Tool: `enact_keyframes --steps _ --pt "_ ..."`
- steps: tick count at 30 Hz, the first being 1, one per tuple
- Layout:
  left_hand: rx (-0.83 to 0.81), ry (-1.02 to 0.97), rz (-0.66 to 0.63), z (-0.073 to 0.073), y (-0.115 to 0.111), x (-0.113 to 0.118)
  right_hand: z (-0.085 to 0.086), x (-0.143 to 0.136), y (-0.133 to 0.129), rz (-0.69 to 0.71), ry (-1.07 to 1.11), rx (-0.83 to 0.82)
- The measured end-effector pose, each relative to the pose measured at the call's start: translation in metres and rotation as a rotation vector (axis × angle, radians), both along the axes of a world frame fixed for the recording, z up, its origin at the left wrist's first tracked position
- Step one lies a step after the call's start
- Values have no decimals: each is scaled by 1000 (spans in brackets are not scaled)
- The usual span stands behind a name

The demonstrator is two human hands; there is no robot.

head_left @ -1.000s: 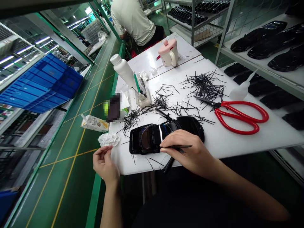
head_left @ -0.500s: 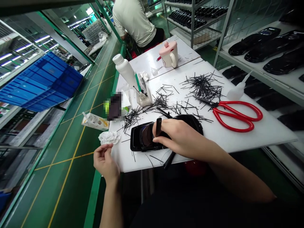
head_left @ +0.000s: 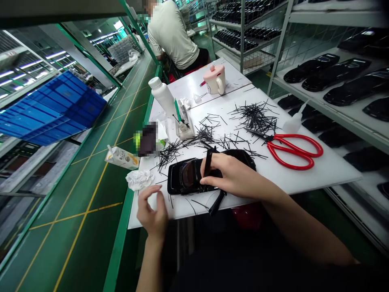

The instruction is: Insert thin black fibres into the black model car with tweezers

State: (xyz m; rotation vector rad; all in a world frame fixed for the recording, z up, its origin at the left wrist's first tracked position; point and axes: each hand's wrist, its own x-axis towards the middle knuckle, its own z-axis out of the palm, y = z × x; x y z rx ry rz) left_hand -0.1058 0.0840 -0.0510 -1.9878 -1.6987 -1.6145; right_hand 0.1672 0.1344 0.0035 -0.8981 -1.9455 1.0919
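A glossy black model car point(head_left: 178, 177) lies on the white table with both doors swung out; the near door point(head_left: 218, 202) points toward me. My right hand point(head_left: 231, 174) is closed over the car's middle, pinching what look like black tweezers point(head_left: 208, 161), tip down by the cabin. My fingers hide part of the roof. Left of the car, at the table's front edge, my left hand point(head_left: 153, 211) is raised, thumb and forefinger curved apart, nothing visible between them. Crumpled white tissue point(head_left: 139, 179) sits just beyond it. Thin black strips point(head_left: 255, 115) lie scattered behind the car.
Red-handled scissors point(head_left: 294, 151) and a white dropper bottle point(head_left: 293, 123) are at the right. Behind stand a tool holder point(head_left: 184, 129), a white bottle point(head_left: 162, 95) and a lidded mug point(head_left: 215, 81). A drink carton point(head_left: 123, 158) lies left. A co-worker point(head_left: 173, 36) sits beyond; car racks point(head_left: 328, 97) flank the right.
My left hand has moved right from beside the tissue toward the car, and its thumb and forefinger have parted. My right hand stays over the car, with the tool shifted slightly.
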Motion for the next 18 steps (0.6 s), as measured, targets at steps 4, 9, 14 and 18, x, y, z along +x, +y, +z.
enact_keyframes --steps 4,9,14,18 --pt "48 266 -215 7 -6 39 -7 2 -2 -10 162 -98" --pt "96 406 -320 17 -1 71 -14 7 -4 -16 355 -268" --pt "54 381 -375 15 7 75 -14 12 -8 -82 395 -317" --pt "51 324 -398 12 7 72 -9 23 -13 -72 442 -354"
